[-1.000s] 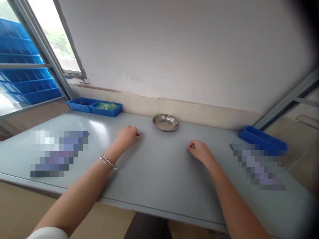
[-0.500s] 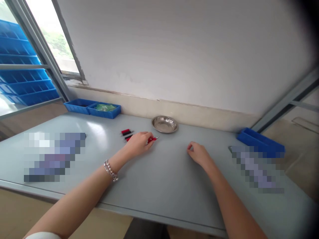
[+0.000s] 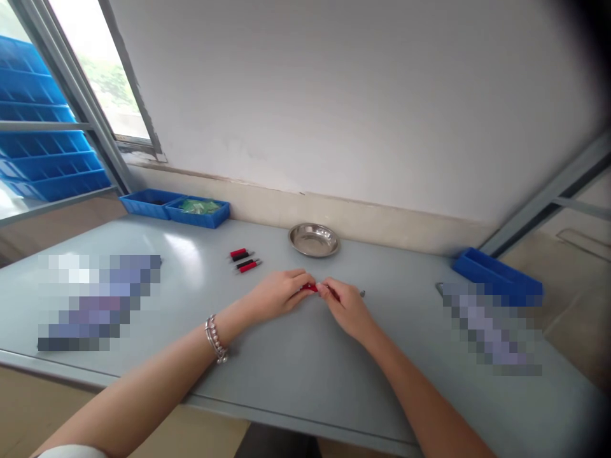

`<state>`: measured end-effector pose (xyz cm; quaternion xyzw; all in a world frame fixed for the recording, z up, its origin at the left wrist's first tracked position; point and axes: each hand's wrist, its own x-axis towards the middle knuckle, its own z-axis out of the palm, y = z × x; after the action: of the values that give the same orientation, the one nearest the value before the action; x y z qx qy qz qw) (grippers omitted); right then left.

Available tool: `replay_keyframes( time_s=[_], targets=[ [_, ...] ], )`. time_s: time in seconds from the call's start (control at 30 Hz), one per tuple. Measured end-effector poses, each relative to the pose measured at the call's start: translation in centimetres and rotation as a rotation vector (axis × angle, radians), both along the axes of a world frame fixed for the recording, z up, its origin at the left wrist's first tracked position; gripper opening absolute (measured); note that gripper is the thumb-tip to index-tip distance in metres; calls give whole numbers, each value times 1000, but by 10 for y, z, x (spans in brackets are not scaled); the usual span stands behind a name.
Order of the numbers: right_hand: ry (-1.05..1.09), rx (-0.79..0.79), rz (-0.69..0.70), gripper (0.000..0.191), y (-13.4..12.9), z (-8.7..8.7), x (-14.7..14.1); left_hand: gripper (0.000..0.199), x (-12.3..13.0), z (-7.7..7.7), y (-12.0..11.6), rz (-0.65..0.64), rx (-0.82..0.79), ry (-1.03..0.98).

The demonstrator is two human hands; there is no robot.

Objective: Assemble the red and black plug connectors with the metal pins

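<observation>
Both hands meet above the middle of the table around a slim red piece. My left hand is closed, its fingertips pinching the left end. Pressed close beside it, my right hand grips the right part between thumb and fingers. A small metal tip shows just past the right hand; whether it belongs to the red piece I cannot tell. Behind my left hand lie several short red and black sticks with metal ends, in two pairs. Most of the held piece is hidden by fingers.
A round steel dish stands near the wall, beyond my hands. Two blue bins sit at the back left, one holding green packets. Another blue bin is at right. Blurred flat items lie on both sides of the grey table.
My left hand has drawn back from the sticks with the red piece, moving slightly right and nearer. My right hand has moved left and taken hold of it too.
</observation>
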<state>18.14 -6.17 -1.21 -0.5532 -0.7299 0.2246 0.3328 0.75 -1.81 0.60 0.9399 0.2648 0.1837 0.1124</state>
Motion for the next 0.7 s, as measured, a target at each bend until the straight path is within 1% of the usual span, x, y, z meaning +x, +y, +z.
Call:
replay_keyframes(
  time_s=[0.1, 0.23, 0.37, 0.57, 0.63, 0.7],
  targets=[
    [66, -6, -1, 33, 1, 1, 1, 28, -1, -1, 0, 22, 9, -15],
    [132, 16, -53, 33, 1, 2, 0, 33, -2, -3, 2, 109, 84, -17],
    [149, 21, -61, 33, 2, 0, 0, 32, -2, -5, 4, 164, 106, -8],
    [28, 105, -39, 26, 1, 1, 5, 34, -1, -3, 5, 89, 58, -8],
    [33, 81, -29, 22, 0, 2, 6, 34, -2, -3, 6, 102, 59, -7],
    [72, 26, -33, 21, 0, 3, 6, 35, -3, -3, 7, 118, 72, 3]
  ],
)
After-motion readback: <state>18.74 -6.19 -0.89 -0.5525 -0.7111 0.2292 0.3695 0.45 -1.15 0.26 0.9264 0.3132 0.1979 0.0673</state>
